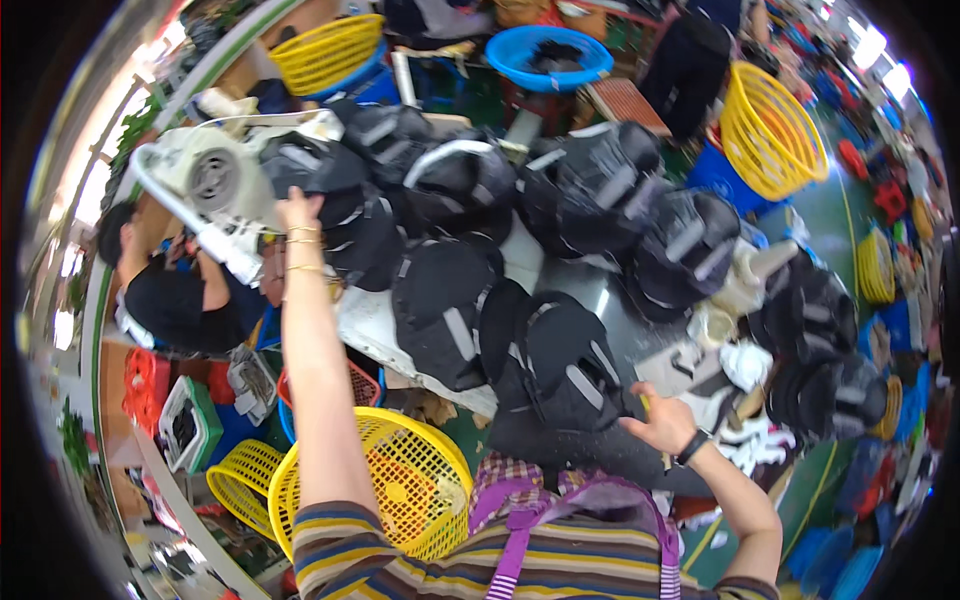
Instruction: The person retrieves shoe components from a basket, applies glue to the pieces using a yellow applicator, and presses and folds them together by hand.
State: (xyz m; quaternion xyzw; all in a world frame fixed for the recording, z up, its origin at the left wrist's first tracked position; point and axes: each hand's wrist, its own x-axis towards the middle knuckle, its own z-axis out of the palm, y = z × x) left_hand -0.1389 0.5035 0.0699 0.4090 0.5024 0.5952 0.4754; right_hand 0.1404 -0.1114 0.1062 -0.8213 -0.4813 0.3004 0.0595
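Observation:
My left arm stretches far forward, and my left hand (298, 210) meets the lower edge of a black cap (312, 165) beside a pale sewing machine (212, 178). Its fingers seem closed on that cap's edge, though blur softens them. My right hand (664, 425), with a dark wristband, is bent round a small yellow thing whose kind I cannot make out. Just left of it lies a black cap with a grey strip (572, 375). Another black cap (445, 300) rests further left, and several more stacks of black caps (600, 185) cover the worktable (525, 262).
A yellow basket (455, 465) stands by my left side, and another yellow basket (770, 130) at the far right. Beyond the table is a blue basin (550, 60). A co-worker in black (180, 300) sits at the left. White scraps (745, 365) lie on the right.

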